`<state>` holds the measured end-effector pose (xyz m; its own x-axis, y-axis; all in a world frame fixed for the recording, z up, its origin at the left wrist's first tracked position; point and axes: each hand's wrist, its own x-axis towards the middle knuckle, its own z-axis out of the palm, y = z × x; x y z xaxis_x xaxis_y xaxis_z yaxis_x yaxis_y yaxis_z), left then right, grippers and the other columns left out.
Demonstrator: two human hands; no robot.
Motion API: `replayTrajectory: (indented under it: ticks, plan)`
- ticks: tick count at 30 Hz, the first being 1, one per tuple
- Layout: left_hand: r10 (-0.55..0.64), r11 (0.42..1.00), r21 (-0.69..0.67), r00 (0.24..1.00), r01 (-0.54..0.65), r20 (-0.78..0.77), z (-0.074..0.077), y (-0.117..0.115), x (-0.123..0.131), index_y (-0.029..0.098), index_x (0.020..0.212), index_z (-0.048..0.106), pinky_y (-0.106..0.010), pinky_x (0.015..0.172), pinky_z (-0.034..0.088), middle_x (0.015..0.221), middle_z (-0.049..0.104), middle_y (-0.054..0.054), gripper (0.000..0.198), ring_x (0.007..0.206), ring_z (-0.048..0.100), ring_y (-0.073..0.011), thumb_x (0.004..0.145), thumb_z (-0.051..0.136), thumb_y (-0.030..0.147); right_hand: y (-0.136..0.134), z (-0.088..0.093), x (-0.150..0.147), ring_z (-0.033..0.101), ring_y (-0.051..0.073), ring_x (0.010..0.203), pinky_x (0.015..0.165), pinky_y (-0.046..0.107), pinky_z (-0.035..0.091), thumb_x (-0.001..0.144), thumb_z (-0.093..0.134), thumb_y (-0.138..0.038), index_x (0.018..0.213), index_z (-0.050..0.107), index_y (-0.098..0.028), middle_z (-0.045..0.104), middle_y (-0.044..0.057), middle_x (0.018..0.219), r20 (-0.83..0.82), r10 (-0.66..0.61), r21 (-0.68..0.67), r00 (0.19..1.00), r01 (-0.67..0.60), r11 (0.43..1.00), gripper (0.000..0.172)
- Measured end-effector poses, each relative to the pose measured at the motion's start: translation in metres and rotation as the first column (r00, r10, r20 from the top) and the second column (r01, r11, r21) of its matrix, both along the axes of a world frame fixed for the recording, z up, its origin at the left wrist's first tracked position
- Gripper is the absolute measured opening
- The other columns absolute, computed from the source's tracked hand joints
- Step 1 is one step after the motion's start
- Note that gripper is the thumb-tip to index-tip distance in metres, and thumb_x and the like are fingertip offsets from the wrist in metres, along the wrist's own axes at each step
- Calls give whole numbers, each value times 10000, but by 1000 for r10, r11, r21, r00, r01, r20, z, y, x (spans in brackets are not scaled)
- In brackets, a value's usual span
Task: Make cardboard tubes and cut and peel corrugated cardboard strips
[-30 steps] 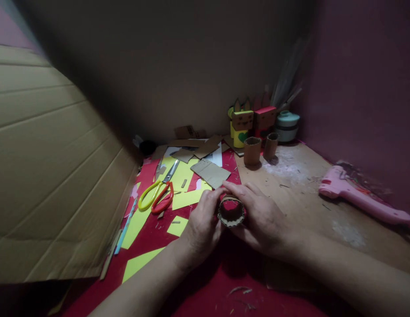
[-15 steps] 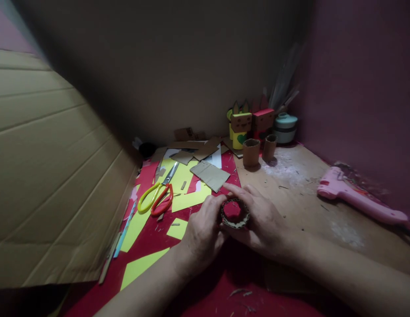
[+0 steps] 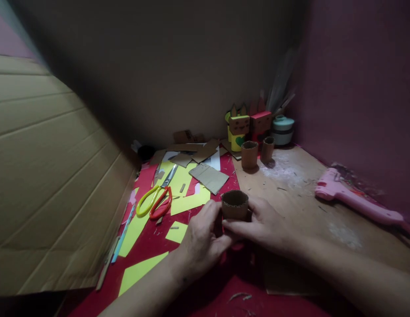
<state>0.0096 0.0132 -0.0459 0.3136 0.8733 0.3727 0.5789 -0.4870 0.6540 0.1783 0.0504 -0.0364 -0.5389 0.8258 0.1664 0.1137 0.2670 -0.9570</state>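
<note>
A short brown corrugated cardboard tube (image 3: 235, 208) stands between my hands, its ragged open rim facing up and slightly away. My left hand (image 3: 205, 235) closes on its left side. Around its right side wraps my right hand (image 3: 266, 222), with the thumb lying across the front. Both sets of fingers are partly hidden behind the tube. Scissors (image 3: 161, 193) with one yellow and one red handle lie to the left of my left hand. Beyond the tube is a flat cardboard piece (image 3: 209, 177).
Two more cardboard tubes (image 3: 249, 156) stand farther back, before yellow and red animal figures (image 3: 239, 125). A pink glue gun (image 3: 356, 198) lies at the right. Yellow paper pieces (image 3: 142, 270) cover the red surface at the left, beside a large cardboard panel (image 3: 53, 176).
The tube has tilted from its opening facing me to nearly upright, showing its outer wall. My right thumb has come across its front. The view has shifted slightly.
</note>
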Motion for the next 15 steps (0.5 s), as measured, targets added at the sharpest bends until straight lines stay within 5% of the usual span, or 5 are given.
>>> replayTrajectory:
  ticks: [7, 15]
  plan:
    - [-7, 996, -91, 998, 13, 59, 4, -1, 1, 163, 977, 526, -270, 645, 419, 844, 548, -18, 268, 734, 503, -139, 761, 669, 231, 2, -3, 0, 622, 186, 831, 675, 287, 492, 773, 650, -236, 914, 596, -182, 667, 21, 868, -114, 82, -203, 990, -104, 974, 161]
    - [4, 995, -104, 999, 1, 46, 5, -2, 1, 161, 982, 528, -265, 637, 424, 851, 551, -20, 278, 730, 499, -136, 766, 670, 263, 1, 1, 1, 627, 186, 843, 687, 289, 506, 755, 646, -193, 929, 581, -184, 657, 21, 879, -87, 97, -138, 991, -109, 984, 186]
